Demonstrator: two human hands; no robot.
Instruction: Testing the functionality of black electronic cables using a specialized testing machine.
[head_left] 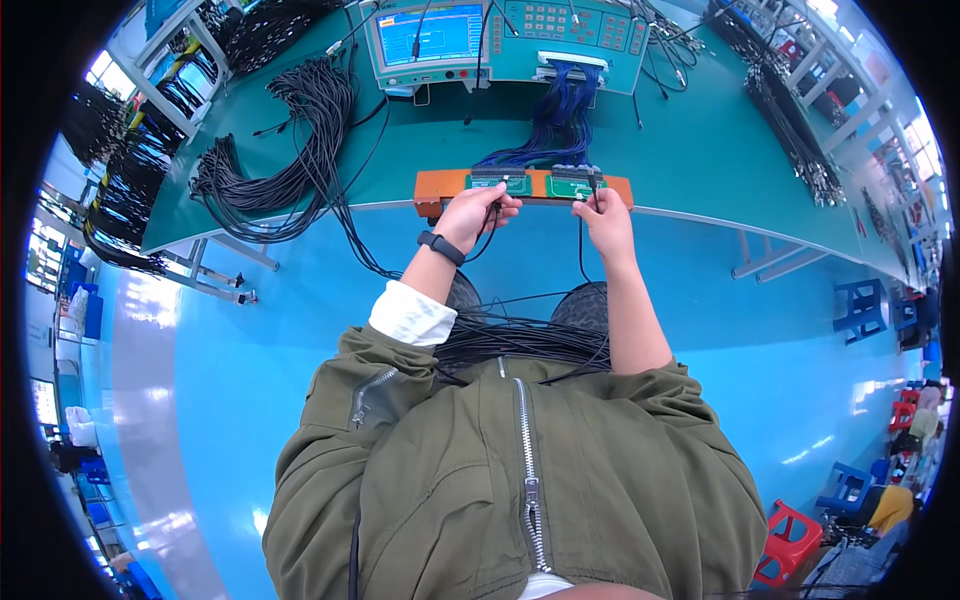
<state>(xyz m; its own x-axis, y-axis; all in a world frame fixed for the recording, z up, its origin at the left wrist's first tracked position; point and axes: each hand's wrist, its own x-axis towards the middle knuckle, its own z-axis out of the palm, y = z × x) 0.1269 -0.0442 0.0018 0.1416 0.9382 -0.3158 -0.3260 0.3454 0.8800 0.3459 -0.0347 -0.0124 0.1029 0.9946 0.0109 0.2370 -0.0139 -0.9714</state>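
My left hand [477, 214] is closed on the end of a thin black cable at the left green circuit board [515, 186]. At the right green circuit board [568, 188], my right hand [608, 222] pinches another black cable end [594, 181]. Both boards sit on an orange-brown block [452, 184] along the table's near edge. A dark blue wire bundle [556, 117] runs from the boards up to a tester [508, 68] with a lit screen and keypad. More black cables [520, 340] lie across my lap. Fingers hide whether either plug is seated.
A big coil of black cables [318, 150] lies on the green table [690, 150] at left, one strand hanging toward my lap. Another cable bundle [790, 130] lies at right. Blue stools [862, 310] and a red stool [790, 545] stand on the right-hand floor.
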